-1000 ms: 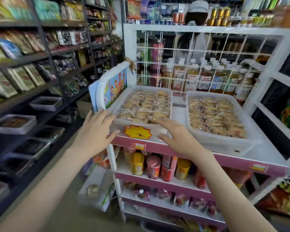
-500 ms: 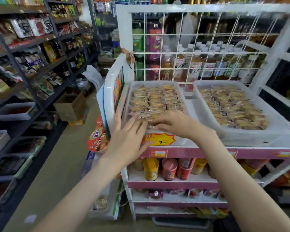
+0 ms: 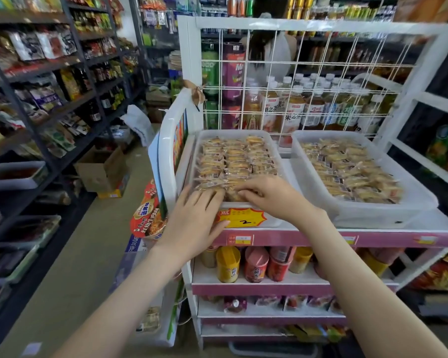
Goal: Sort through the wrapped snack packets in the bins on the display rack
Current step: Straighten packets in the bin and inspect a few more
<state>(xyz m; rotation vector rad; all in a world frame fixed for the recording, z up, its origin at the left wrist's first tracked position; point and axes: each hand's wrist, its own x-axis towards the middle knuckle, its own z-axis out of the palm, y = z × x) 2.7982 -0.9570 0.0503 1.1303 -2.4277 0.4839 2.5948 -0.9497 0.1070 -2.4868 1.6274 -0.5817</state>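
Two translucent white bins stand side by side on the top shelf of a white and pink display rack (image 3: 321,235). The left bin (image 3: 272,146) holds rows of clear-wrapped golden snack packets (image 3: 233,161); the right bin (image 3: 419,195) holds a looser heap of the same packets (image 3: 347,169). My left hand (image 3: 194,218) lies over the left bin's front rim, fingers stretched onto the nearest packets. My right hand (image 3: 272,195) rests palm down on the front row, its fingertips bent onto a packet. Whether either hand holds a packet is hidden.
A yellow price tag (image 3: 241,218) marked 2 hangs on the left bin's front. Behind the bins a white wire grid (image 3: 308,81) fronts bottled drinks. Cup snacks (image 3: 254,264) fill the shelf below. Dark shelving (image 3: 49,99) lines the aisle on the left, with a cardboard box (image 3: 101,171) on the floor.
Both hands have moved forward from the rack's front edge onto the front row of packets in the left bin. The view has drawn closer and tilted down.
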